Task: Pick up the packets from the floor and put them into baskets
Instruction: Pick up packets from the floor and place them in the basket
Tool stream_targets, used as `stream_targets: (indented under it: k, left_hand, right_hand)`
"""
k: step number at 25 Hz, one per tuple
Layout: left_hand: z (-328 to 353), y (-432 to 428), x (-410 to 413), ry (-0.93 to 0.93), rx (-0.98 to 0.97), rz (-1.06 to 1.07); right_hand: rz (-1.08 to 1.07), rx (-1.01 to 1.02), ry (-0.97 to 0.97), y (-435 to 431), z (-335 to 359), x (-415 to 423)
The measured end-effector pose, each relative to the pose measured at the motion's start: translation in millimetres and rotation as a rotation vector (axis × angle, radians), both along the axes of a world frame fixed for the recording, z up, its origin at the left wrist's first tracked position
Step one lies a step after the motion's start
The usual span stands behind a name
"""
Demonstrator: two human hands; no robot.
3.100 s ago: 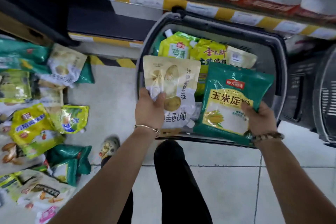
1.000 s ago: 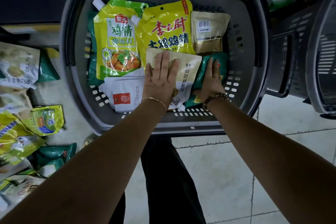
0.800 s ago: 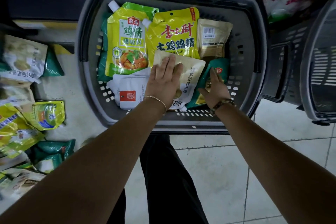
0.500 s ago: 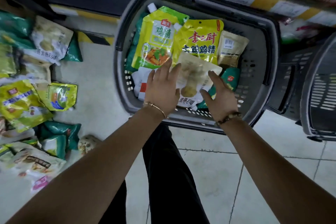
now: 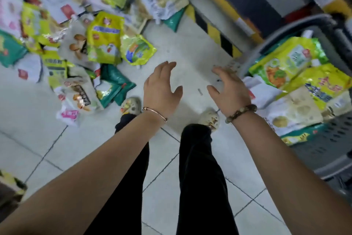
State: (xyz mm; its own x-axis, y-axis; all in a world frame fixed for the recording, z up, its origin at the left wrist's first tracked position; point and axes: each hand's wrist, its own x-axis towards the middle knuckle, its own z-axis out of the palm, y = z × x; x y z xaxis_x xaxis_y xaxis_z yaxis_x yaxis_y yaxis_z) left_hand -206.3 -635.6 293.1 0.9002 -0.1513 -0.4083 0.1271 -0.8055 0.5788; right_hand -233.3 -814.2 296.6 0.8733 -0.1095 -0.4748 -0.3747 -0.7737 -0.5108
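Left hand (image 5: 162,90) and right hand (image 5: 229,90) out in front, side by side and apart, palms down above the bare floor (image 5: 190,53). Grip of each slack: fingers spread and loosely bent, nothing held. Thin metal bangle (image 5: 155,112) on the left wrist, beaded bracelet (image 5: 241,112) on the right. Loose packets (image 5: 102,44) heaped on the floor at left, overlapping, yellow, green and white. Nearest the left hand, a dark green packet (image 5: 114,86) and a small yellow-green packet (image 5: 138,49), both lying flat and clear of the fingers. Grey basket (image 5: 323,149) at far right, holding a green-yellow pouch (image 5: 285,59), a yellow pouch (image 5: 323,82) and a pale pouch (image 5: 293,109), laid overlapping. Right hand just beside the basket's near corner, outside it; contact with the rim impossible to tell. Below the hands, black trousers (image 5: 200,168) and speckled shoes (image 5: 131,105). Much of the view blurred; print on the packets unreadable.
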Motion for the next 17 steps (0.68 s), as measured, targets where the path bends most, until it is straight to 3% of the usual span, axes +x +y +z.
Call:
stream_targets:
  k: [9, 17]
  left_hand:
    - [-20.5, 208.9, 3.3, 0.047, 0.166, 0.281]
    - [-75.7, 308.9, 0.7, 0.163, 0.244, 0.408]
  right_hand:
    - [0.405, -0.014, 0.075, 197.2, -22.3, 67.7]
    - [0.572, -0.092, 0.181, 297.3, -65.0, 103.6]
